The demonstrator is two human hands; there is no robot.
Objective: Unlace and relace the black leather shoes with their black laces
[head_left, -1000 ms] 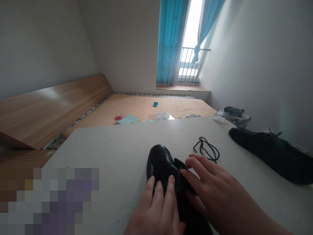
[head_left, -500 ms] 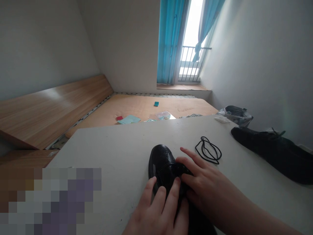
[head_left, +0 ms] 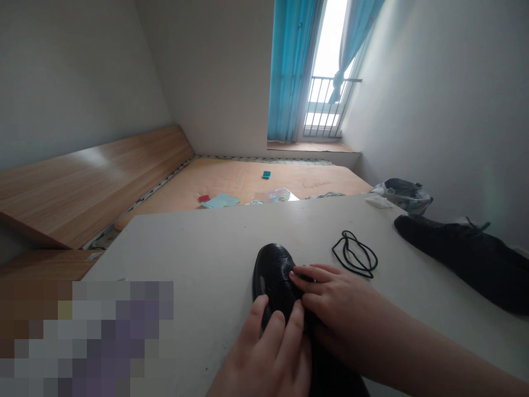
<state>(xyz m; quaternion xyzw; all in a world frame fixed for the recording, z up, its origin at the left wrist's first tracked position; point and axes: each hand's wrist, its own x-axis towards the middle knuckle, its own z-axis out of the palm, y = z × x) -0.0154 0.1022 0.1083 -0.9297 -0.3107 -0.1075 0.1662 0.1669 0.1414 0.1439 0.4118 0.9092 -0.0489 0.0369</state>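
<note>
A black pebbled-leather shoe (head_left: 275, 275) lies on the white table (head_left: 206, 248), its toe pointing away from me and its rear hidden behind my hands. My left hand (head_left: 268, 347) presses its fingers on the near side of the shoe. From the right, my right hand (head_left: 336, 303) reaches over, its fingertips on the top of the shoe near the opening. A coiled black shoelace (head_left: 354, 255) lies just beyond my right fingers, not touching them. Farther right lies a second black shoe (head_left: 458, 259) with its lace in it.
A crumpled plastic bag (head_left: 403, 196) and a small white packet (head_left: 378, 202) sit at the table's far right corner. Beyond the table's far edge, a wooden platform (head_left: 243, 179) holds several small items. A pixelated patch (head_left: 82, 336) covers the lower left.
My right hand has drawn back toward the top of the shoe, with its fingers closer together. My left fingers have shifted slightly on the shoe. The view has drifted a little.
</note>
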